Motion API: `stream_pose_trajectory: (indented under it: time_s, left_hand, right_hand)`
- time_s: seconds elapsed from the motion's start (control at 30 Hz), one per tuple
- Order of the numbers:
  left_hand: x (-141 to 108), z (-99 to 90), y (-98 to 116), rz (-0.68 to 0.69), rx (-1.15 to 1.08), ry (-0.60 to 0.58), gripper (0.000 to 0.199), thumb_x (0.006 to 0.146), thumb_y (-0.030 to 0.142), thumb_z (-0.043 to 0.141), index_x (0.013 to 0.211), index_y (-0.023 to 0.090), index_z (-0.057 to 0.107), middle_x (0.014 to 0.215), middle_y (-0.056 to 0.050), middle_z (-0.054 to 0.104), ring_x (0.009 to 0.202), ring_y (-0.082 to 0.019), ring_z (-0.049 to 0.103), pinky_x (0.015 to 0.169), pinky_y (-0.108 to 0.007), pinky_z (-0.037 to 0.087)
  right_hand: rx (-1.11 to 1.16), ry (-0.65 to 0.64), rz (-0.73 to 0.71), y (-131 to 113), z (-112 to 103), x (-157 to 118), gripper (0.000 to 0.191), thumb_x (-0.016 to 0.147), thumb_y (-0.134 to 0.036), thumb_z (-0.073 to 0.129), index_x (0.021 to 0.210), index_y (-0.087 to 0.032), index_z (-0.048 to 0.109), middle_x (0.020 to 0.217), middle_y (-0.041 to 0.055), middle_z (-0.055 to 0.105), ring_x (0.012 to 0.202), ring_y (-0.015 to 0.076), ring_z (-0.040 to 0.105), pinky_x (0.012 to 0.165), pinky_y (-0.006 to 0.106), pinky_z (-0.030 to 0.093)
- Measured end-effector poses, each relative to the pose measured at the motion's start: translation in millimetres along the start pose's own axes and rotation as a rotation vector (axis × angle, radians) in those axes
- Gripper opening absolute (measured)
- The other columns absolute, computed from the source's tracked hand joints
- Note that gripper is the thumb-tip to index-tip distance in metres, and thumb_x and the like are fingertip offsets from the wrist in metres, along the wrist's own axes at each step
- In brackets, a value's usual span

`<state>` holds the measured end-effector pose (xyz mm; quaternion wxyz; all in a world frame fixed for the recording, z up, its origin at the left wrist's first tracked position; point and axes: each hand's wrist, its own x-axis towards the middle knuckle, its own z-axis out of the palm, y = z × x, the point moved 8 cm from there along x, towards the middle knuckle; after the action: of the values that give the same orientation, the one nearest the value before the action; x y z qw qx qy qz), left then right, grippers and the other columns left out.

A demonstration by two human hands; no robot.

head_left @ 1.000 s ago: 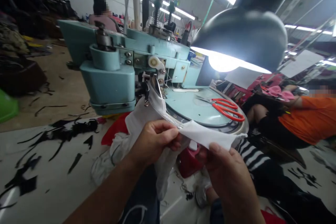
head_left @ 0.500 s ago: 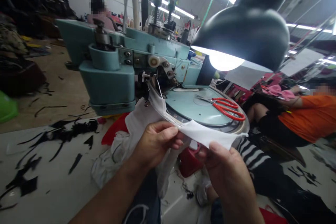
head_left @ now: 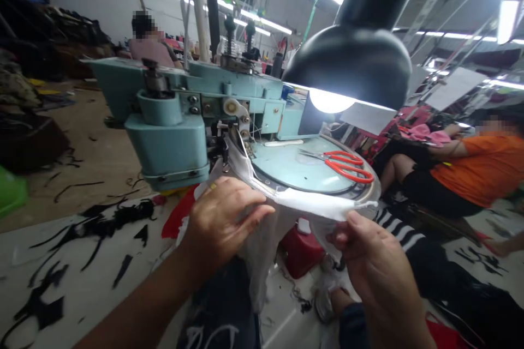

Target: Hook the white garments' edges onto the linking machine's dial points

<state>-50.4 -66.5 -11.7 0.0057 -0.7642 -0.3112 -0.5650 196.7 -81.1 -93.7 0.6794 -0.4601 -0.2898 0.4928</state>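
The left hand (head_left: pixel 221 223) is closed around the white knit fabric (head_left: pixel 315 204), with its back facing up and its fingers curled over the cloth, reaching toward the middle of the frame. The right hand (head_left: pixel 376 272), low at the right, pinches the fabric's far edge between thumb and fingers, with its palm turned inward. Neither hand is open, and the cloth is pulled taut between them.

From the hands, the fabric runs up and left to the needle area of a pale teal industrial sewing machine (head_left: pixel 167 142), at centre left. A narrow stitched seam (head_left: pixel 256 182) runs along this stretch. The rest of the cloth hangs in a loose fold below the hands, in front of the person's dark printed trousers (head_left: pixel 221 305).

Right of the needle, red-handled scissors (head_left: pixel 347 166) lie on the machine's round teal plate (head_left: pixel 295 166), well apart from both hands. A black dome lamp (head_left: pixel 352 65) hangs above the plate, its bulb lit. Below the left hand, a red cloth (head_left: pixel 176 218) lies on the white worktop (head_left: pixel 69 283), which is strewn with black fabric scraps (head_left: pixel 110 223). A red container (head_left: pixel 301 248) sits below the fabric.

At the right edge, a co-worker in an orange shirt (head_left: pixel 478 169) sits with pink cloth (head_left: pixel 426 133) nearby. Another person in a pink top (head_left: pixel 149 52) sits beyond the machine, at upper left.
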Motion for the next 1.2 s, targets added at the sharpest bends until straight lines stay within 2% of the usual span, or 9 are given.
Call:
stream_pose_trajectory:
  time_s: [0.03,0.1,0.17,0.27,0.43,0.6,0.87,1.0,1.2]
  left_hand:
    - [5,-1.9,8,0.135,0.029,-0.049,0.009,0.082,0.017,0.075,0.090,0.019,0.072,0.084,-0.003,0.072,0.082,-0.017,0.065,0.081,-0.029,0.053]
    - [13,-0.5,13,0.282,0.012,-0.167,0.016,0.084,0.014,0.072,0.100,0.018,0.070,0.094,-0.006,0.072,0.090,-0.018,0.064,0.086,-0.032,0.053]
    - [20,3.4,12,0.321,-0.023,-0.260,0.014,0.086,0.014,0.071,0.099,0.016,0.070,0.094,-0.007,0.070,0.089,-0.018,0.063,0.085,-0.032,0.053]
    - [26,7.5,9,0.323,-0.069,-0.317,0.011,0.086,0.014,0.070,0.097,0.015,0.070,0.093,-0.007,0.069,0.087,-0.017,0.063,0.083,-0.031,0.053]
    - [27,9.4,5,0.308,-0.127,-0.325,0.009,0.086,0.014,0.070,0.095,0.016,0.070,0.091,-0.007,0.068,0.087,-0.017,0.063,0.082,-0.030,0.054]
    - [23,10.3,11,0.462,-0.038,-0.306,0.014,0.087,0.014,0.069,0.101,0.016,0.070,0.090,-0.007,0.069,0.085,-0.017,0.063,0.083,-0.032,0.055]
    - [25,10.9,19,0.596,-0.016,-0.336,0.015,0.086,0.009,0.067,0.100,0.012,0.069,0.088,-0.009,0.070,0.084,-0.019,0.063,0.079,-0.034,0.056]
    - [26,12.6,15,0.528,-0.048,-0.305,0.012,0.086,0.016,0.070,0.097,0.013,0.069,0.088,-0.009,0.068,0.083,-0.018,0.063,0.079,-0.033,0.056]
    - [25,16.6,18,0.520,-0.080,-0.280,0.009,0.087,0.019,0.070,0.096,0.017,0.069,0.086,-0.006,0.067,0.081,-0.017,0.063,0.077,-0.030,0.056]
  right_hand:
    - [-0.020,-0.011,-0.004,-1,0,1,0.024,0.065,-0.034,0.088,0.067,-0.016,0.072,0.057,0.0007,0.065,0.051,0.0097,0.056,0.049,0.019,0.047]
    - [-0.032,-0.044,-0.024,-2,3,3,0.027,0.065,-0.037,0.088,0.065,-0.016,0.071,0.057,0.0005,0.064,0.051,0.0097,0.056,0.051,0.019,0.047]
    - [-0.025,-0.087,-0.029,-2,8,4,0.032,0.068,-0.044,0.085,0.062,-0.016,0.070,0.055,0.0006,0.062,0.051,0.0098,0.055,0.051,0.019,0.047]
    - [-0.048,-0.140,0.013,1,15,1,0.039,0.071,-0.048,0.082,0.056,-0.014,0.067,0.053,0.0018,0.060,0.050,0.0097,0.053,0.049,0.020,0.045]
    - [-0.017,-0.178,0.026,-6,12,-6,0.032,0.072,-0.035,0.081,0.055,-0.016,0.064,0.051,-0.0004,0.056,0.050,0.0100,0.050,0.049,0.020,0.044]
    - [0.077,-0.129,0.051,-11,-2,-4,0.019,0.073,-0.029,0.080,0.064,-0.017,0.068,0.053,-0.0018,0.057,0.054,0.0107,0.053,0.056,0.021,0.051]
    - [0.150,-0.084,0.087,-8,0,-1,0.019,0.065,-0.027,0.086,0.069,-0.016,0.071,0.052,-0.0030,0.057,0.051,0.0087,0.052,0.055,0.019,0.054]
    - [0.122,-0.100,0.064,-10,-1,1,0.022,0.066,-0.029,0.086,0.062,-0.016,0.067,0.052,-0.0035,0.055,0.052,0.0087,0.052,0.060,0.021,0.058]
    - [0.090,-0.126,0.031,-14,-1,4,0.020,0.065,-0.027,0.085,0.063,-0.016,0.069,0.054,-0.0031,0.056,0.054,0.0085,0.053,0.061,0.020,0.057]
